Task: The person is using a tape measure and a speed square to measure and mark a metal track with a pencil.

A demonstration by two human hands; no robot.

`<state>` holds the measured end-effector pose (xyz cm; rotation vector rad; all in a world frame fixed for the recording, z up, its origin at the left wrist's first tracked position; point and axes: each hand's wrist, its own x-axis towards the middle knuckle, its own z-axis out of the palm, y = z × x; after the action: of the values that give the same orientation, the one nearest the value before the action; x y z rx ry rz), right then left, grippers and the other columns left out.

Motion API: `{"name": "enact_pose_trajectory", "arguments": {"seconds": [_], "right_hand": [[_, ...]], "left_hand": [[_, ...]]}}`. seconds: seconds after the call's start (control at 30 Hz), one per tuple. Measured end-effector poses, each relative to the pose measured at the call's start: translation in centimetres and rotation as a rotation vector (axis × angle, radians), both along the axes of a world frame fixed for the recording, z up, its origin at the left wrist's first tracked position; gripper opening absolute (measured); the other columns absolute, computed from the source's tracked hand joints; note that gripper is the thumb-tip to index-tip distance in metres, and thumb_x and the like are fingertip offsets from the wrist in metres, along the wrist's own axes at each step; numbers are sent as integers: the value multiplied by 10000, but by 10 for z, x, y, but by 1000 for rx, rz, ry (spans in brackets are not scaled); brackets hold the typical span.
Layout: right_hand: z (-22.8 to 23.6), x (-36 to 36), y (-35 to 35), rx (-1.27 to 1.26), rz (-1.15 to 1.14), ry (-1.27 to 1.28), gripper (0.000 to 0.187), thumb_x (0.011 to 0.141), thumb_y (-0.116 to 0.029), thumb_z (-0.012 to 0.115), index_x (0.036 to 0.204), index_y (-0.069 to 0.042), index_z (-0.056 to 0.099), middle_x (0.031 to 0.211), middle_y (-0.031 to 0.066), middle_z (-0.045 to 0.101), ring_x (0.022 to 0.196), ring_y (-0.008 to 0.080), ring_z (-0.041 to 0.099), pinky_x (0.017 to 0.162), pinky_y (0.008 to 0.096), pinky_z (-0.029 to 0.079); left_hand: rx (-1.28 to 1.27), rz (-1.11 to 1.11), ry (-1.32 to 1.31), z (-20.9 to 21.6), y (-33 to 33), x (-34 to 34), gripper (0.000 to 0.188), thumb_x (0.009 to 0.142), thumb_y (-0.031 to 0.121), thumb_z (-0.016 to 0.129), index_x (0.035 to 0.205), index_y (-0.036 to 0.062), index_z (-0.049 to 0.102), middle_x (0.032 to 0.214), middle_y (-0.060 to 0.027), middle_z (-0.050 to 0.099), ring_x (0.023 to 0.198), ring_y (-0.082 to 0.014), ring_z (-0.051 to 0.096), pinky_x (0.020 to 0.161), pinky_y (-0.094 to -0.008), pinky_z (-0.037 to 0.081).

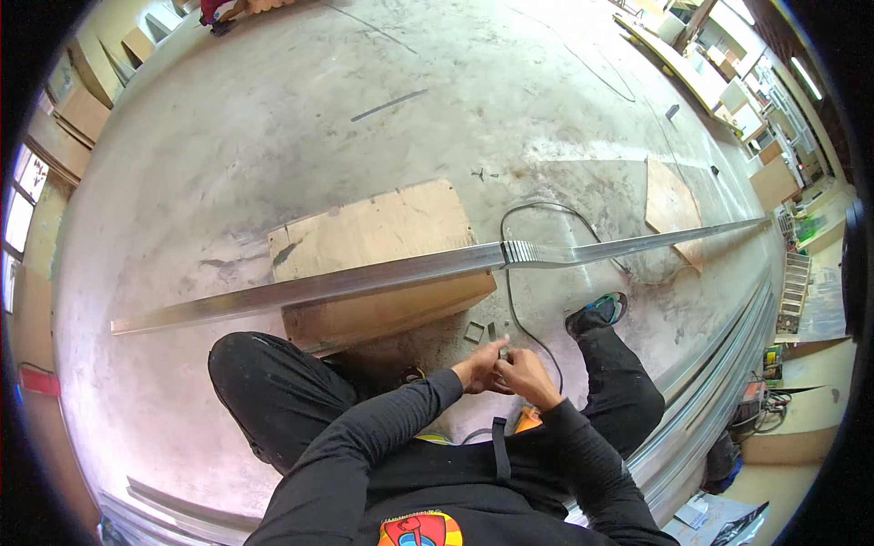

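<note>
My left hand and my right hand meet in front of my lap, fingers closed together. Between the fingertips is something small and dark that I cannot make out. Beyond them a long metal profile lies across a wooden box. Right of the box, the profile has a row of cuts where it bends. Close to my hands, a small square metal frame and a small dark strip lie on the floor.
A black cable loops over the concrete floor beside the box. A flat wooden board lies under the profile's right part. Long metal profiles are stacked at the right. Something orange shows by my lap. Shelving with materials lines the right wall.
</note>
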<state>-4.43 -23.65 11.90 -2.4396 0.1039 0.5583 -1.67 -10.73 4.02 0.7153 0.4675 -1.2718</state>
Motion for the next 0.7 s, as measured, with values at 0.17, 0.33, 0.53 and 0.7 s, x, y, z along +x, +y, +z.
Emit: {"name": "enact_pose_trajectory", "arguments": {"seconds": [0.17, 0.33, 0.53, 0.7], "right_hand": [[52, -36, -9, 491, -17, 250, 264, 998, -230, 685, 962, 31, 700, 748, -10, 600, 735, 83, 539, 648, 321, 485], [96, -13, -57, 478, 341, 296, 293, 1004, -268, 720, 1118, -7, 650, 853, 32, 654, 790, 85, 559, 710, 301, 493], [106, 61, -59, 553, 312, 322, 301, 1006, -116, 517, 1285, -12, 560, 767, 28, 581, 703, 126, 565, 658, 294, 475], [81, 72, -2, 639, 316, 138, 318, 971, -64, 587, 1283, -5, 606, 912, 142, 734, 772, 210, 691, 711, 364, 557]], "left_hand": [[317, -67, -522, 108, 21, -2, 486, 1048, 164, 567, 1491, 35, 414, 1046, -180, 670, 855, -244, 689, 722, -399, 560], [421, -392, -1616, 149, 97, 40, 475, 1085, 277, 541, 1461, -5, 470, 1229, -241, 672, 1118, -322, 659, 936, -431, 523], [803, -488, -1560, 180, 183, 65, 353, 1061, 251, 571, 1322, 14, 577, 1364, -309, 556, 1220, -456, 584, 1064, -473, 472], [1079, -641, -1802, 145, 217, 75, 333, 969, 207, 663, 1297, 165, 626, 1382, -338, 489, 1196, -498, 567, 1028, -519, 468]]}}
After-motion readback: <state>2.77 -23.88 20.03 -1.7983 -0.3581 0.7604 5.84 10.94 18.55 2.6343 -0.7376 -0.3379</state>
